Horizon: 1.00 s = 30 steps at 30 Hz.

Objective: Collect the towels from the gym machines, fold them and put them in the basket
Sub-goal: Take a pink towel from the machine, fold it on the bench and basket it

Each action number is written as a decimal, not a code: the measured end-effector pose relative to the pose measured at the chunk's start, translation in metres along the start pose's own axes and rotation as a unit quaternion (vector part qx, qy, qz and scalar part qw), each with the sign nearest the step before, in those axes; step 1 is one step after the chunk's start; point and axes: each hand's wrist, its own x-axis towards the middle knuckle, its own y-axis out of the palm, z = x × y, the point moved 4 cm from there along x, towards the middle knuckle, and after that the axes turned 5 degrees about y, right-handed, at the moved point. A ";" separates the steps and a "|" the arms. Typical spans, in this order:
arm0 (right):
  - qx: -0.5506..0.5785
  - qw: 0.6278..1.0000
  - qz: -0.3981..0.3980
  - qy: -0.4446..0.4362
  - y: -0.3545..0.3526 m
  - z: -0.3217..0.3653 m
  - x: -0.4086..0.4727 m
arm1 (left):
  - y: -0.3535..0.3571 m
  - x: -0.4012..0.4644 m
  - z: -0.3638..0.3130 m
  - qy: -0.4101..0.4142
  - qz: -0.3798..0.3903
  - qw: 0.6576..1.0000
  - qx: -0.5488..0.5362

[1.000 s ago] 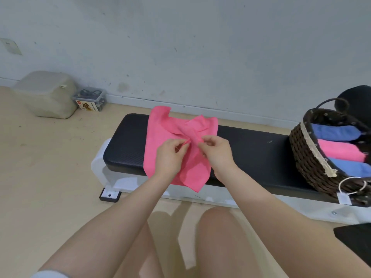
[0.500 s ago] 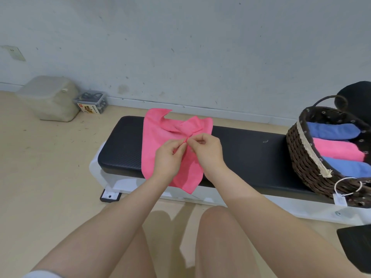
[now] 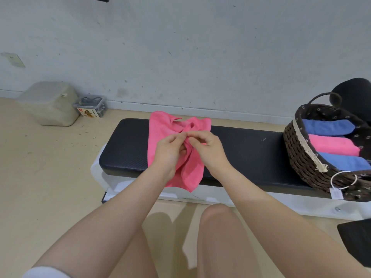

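Note:
A pink towel (image 3: pixel 160 127) lies crumpled across the black padded bench (image 3: pixel 241 153), its near corner hanging over the front edge. My left hand (image 3: pixel 169 151) and my right hand (image 3: pixel 206 147) meet over its middle, each pinching a ridge of the cloth between thumb and fingers. At the right end of the bench stands a dark wicker basket (image 3: pixel 299 155) holding folded towels: a blue towel (image 3: pixel 327 127), a pink folded towel (image 3: pixel 333 145) and another blue one below.
A beige plastic bin (image 3: pixel 50 103) and a small clear box (image 3: pixel 91 107) sit on the floor by the wall at left. My bare knees are below the bench. A black round object (image 3: pixel 353 91) rises behind the basket.
Both hands have stayed together on the towel's middle, bunching the cloth a little more. The view has shifted slightly.

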 end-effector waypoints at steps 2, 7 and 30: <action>-0.017 1.000 0.005 -0.006 0.000 -0.002 -0.003 | 0.000 -0.002 -0.002 -0.019 -0.007 1.000 -0.003; -0.148 0.988 -0.009 -0.043 -0.002 -0.008 -0.016 | 0.011 -0.009 -0.017 -0.007 0.018 0.999 -0.050; 0.029 0.951 -0.265 0.157 -0.123 0.010 -0.056 | -0.021 -0.049 -0.093 0.074 -0.122 0.939 -0.312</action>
